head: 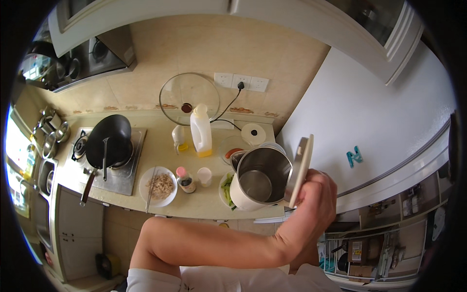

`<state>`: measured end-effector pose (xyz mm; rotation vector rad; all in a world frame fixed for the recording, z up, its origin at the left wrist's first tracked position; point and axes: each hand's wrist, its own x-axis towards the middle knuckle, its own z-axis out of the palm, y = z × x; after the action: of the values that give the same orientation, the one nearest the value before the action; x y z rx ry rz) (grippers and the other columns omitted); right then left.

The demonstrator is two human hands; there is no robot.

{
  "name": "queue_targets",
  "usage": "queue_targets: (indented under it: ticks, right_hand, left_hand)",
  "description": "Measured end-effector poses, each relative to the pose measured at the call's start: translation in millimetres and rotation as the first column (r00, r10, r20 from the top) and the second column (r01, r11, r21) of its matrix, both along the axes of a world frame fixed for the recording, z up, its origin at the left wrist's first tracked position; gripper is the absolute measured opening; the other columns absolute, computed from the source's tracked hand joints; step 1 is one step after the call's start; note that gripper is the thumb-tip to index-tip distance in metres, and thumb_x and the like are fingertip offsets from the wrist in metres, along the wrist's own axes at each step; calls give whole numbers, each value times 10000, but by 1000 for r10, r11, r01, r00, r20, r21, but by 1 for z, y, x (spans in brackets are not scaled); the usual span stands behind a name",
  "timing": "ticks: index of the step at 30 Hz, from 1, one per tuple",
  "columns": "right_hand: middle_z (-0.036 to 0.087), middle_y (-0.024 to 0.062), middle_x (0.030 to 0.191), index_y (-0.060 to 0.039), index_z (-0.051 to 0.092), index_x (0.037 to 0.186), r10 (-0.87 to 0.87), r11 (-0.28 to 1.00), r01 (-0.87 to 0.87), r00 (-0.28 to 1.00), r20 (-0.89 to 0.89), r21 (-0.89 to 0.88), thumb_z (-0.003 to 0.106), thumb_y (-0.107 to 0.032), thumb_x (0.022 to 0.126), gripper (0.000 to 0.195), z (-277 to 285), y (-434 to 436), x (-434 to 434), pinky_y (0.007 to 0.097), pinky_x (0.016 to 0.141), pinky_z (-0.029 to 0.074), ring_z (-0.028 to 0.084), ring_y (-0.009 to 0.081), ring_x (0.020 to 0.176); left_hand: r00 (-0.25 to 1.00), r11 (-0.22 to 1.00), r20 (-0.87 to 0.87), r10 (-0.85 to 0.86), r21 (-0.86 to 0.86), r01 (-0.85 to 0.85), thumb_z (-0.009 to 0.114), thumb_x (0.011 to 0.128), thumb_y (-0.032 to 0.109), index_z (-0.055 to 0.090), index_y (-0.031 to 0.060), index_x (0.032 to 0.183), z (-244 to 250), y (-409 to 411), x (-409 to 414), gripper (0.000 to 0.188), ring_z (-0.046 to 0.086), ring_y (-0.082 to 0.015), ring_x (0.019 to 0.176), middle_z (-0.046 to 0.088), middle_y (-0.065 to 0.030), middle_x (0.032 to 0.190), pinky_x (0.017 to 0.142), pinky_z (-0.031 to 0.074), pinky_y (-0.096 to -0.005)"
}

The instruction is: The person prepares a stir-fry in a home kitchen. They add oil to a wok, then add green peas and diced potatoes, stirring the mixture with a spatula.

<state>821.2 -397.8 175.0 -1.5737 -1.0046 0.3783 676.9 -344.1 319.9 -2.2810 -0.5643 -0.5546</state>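
My left hand [316, 193] reaches across my body and grips the raised lid [300, 171] of a cream electric kettle [242, 191]. The lid stands upright at the kettle's right rim. Tilted towards me, the kettle shows its steel inside; whether water lies at the bottom I cannot tell. Its spout points left. It is off its round power base [253, 134] and partly covers a plate of cut green vegetables [227, 189]. My right forearm [305, 255] shows only in part behind the left wrist. The right hand is hidden, as is the kettle's handle.
Left on the counter are a gas stove [124, 182] with a black wok [109, 142], and a plate of shredded food [160, 186] with chopsticks. A pink-capped bottle [186, 180], white cup [204, 176], oil jug [200, 131] and glass lid [175, 87] stand mid-counter. The refrigerator [365, 116] borders the right.
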Motion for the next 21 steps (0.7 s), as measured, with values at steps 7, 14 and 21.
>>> queue_targets:
  ticks: [7, 14, 21]
  right_hand:
    - [588, -32, 738, -11, 622, 803, -131, 977, 172, 949, -287, 123, 799, -194, 735, 264, -13, 18, 38, 252, 617, 440, 506, 64, 715]
    - [661, 1, 794, 13, 681, 877, -144, 947, 193, 969, -201, 255, 772, -117, 785, 183, 6, 58, 75, 255, 657, 483, 570, 60, 747]
    - [713, 52, 837, 18, 728, 967, -67, 965, 126, 967, -246, 231, 829, -221, 803, 307, 7, 130, 117, 295, 673, 512, 625, 96, 745]
  left_hand:
    - [999, 892, 26, -39, -449, 47, 639, 863, 567, 665, -34, 950, -4, 32, 33, 608, 532, -232, 853, 607, -111, 839, 774, 403, -343]
    - [926, 722, 308, -219, -586, 366, 705, 872, 478, 651, -36, 822, -12, 95, 70, 520, 593, -317, 865, 630, -199, 825, 827, 456, -414]
    - [936, 680, 293, -196, -647, 345, 703, 892, 428, 695, -53, 1078, -20, 162, 101, 516, 616, -397, 1039, 670, -261, 1077, 959, 476, -475]
